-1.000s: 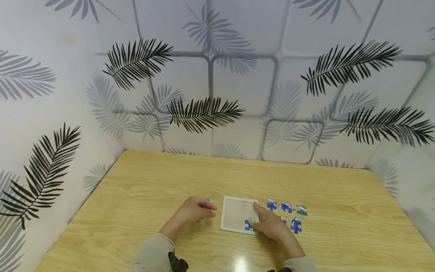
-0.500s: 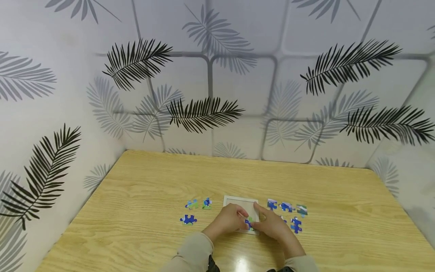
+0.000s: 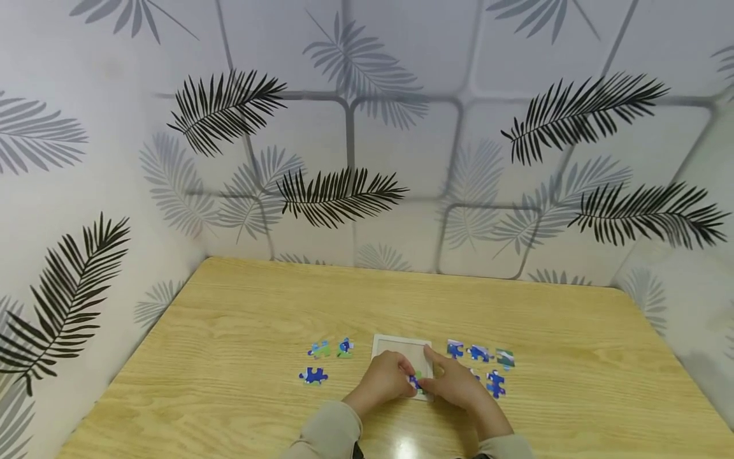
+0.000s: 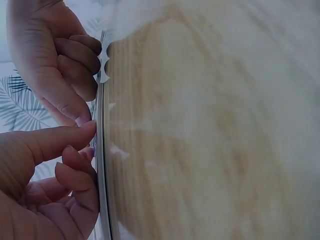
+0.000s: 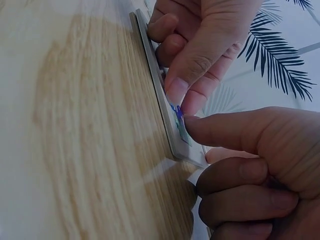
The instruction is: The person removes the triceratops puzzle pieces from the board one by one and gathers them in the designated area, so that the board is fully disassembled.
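A white square puzzle frame (image 3: 391,338) lies on the wooden table, with blue and green jigsaw pieces (image 3: 421,376) in its near right corner. My left hand (image 3: 387,374) reaches over the frame from the left, thumb and forefinger pinching a small blue jigsaw piece (image 5: 178,114) low over that corner. On the right side, my right hand (image 3: 457,381) grips the frame's edge, its thumb tip right by the piece and its forefinger along the side. The other fingers (image 5: 235,205) of this hand are curled. Both hands hide much of the frame's lower half.
Left of the frame lie loose jigsaw pieces, among them a dark blue one (image 3: 313,376). Several more, such as a blue piece (image 3: 496,384), lie to the right, partly behind my right hand. A leaf-patterned wall (image 3: 321,229) borders the wooden table (image 3: 258,306) behind.
My left hand has moved right, from beside the loose pieces on the left to the frame's near right corner, uncovering those pieces. My right hand has stayed at the frame's edge.
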A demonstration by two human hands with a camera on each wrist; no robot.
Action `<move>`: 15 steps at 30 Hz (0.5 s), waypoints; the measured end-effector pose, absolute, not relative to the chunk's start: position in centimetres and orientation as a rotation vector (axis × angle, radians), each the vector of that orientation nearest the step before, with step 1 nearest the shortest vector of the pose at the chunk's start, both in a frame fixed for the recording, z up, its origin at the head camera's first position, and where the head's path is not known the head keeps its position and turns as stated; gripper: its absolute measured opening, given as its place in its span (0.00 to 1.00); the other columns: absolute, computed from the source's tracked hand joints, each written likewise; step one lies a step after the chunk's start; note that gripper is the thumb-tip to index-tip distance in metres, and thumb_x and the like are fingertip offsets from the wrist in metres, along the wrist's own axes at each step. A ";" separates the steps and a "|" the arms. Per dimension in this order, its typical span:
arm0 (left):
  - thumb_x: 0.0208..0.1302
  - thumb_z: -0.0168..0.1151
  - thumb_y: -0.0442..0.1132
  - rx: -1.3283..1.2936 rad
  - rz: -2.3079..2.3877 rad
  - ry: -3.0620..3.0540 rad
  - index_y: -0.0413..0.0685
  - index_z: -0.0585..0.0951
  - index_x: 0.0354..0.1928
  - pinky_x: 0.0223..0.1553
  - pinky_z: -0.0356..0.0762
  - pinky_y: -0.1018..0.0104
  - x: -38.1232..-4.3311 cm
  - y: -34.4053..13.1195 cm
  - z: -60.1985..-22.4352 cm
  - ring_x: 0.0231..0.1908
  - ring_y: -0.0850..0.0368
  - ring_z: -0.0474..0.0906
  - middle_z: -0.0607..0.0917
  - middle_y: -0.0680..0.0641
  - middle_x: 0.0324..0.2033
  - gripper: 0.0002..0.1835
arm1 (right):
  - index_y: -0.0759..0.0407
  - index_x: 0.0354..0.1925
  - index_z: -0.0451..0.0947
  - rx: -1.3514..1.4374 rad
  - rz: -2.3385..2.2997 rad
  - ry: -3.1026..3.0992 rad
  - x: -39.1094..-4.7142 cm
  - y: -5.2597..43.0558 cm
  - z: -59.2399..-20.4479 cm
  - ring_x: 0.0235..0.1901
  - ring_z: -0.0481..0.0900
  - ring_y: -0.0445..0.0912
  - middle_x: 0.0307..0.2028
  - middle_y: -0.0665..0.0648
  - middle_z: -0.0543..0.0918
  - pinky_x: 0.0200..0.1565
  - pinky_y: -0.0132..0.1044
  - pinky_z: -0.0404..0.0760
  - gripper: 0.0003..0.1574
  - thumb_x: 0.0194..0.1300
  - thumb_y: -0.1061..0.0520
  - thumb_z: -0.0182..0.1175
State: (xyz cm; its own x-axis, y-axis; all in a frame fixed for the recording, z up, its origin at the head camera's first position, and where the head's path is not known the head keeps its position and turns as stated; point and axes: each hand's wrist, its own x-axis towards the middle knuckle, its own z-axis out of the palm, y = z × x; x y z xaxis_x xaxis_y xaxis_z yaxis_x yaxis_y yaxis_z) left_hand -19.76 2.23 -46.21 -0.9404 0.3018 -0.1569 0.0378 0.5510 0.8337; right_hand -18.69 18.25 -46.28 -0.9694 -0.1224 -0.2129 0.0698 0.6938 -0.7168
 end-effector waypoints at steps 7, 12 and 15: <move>0.37 0.73 0.23 0.312 1.374 2.521 0.39 0.81 0.28 0.25 0.67 0.68 -19.7 2.2 -46.3 0.25 0.58 0.69 0.76 0.51 0.22 0.13 | 0.61 0.69 0.59 -0.123 -1.168 2.606 -18.6 18.7 -46.0 0.63 0.59 0.70 0.64 0.73 0.64 0.58 0.65 0.59 0.54 0.49 0.55 0.72; 0.38 0.71 0.22 0.319 1.379 2.515 0.39 0.82 0.28 0.24 0.67 0.69 -19.6 2.0 -46.4 0.23 0.59 0.68 0.75 0.52 0.20 0.12 | 0.59 0.71 0.57 -0.126 -1.139 2.552 -18.7 18.9 -45.6 0.64 0.55 0.70 0.65 0.74 0.60 0.60 0.65 0.56 0.59 0.44 0.58 0.75; 0.39 0.69 0.23 0.325 1.393 2.509 0.39 0.82 0.28 0.22 0.66 0.70 -19.6 1.8 -46.4 0.21 0.60 0.68 0.75 0.52 0.19 0.11 | 0.58 0.71 0.57 -0.115 -1.122 2.553 -18.8 18.7 -45.5 0.64 0.55 0.70 0.65 0.74 0.60 0.59 0.65 0.56 0.59 0.44 0.59 0.74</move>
State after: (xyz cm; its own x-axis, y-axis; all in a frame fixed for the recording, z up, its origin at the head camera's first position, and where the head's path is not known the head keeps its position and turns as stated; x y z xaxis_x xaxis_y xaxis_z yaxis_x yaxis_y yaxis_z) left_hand -19.64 1.81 -46.43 -0.9432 0.3132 -0.1109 0.0715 0.5173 0.8528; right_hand -18.81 18.70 -45.54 -0.9359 -0.2111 -0.2818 0.0647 0.6835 -0.7270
